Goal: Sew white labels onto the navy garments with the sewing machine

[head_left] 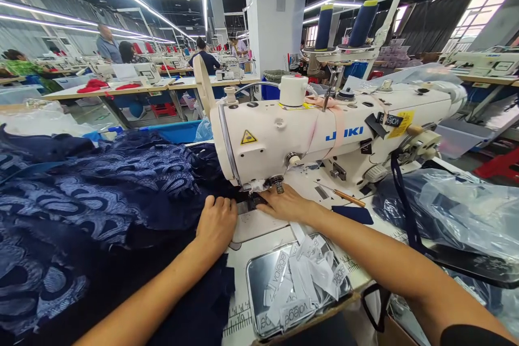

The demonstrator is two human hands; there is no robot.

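A white sewing machine (284,135) stands before me, its presser foot (252,201) down at the needle area. Navy lace fabric (133,189) spreads from the left to the needle area. My left hand (218,220) is closed on the fabric's edge just left of the presser foot, fingers curled. Close to the foot on the other side lies my right hand (283,204), fingers stretched toward a dark bit of fabric and apart; some fingertips are hidden under the machine head. Below the hands, a metal tray (253,275) holds several white printed labels (302,275).
A wooden-handled tool (349,198) and a navy fabric piece (352,214) lie right of my right hand. Clear plastic bags (454,205) are heaped at the right. Two navy thread cones (363,24) stand above the machine. Other people sit or stand at tables behind.
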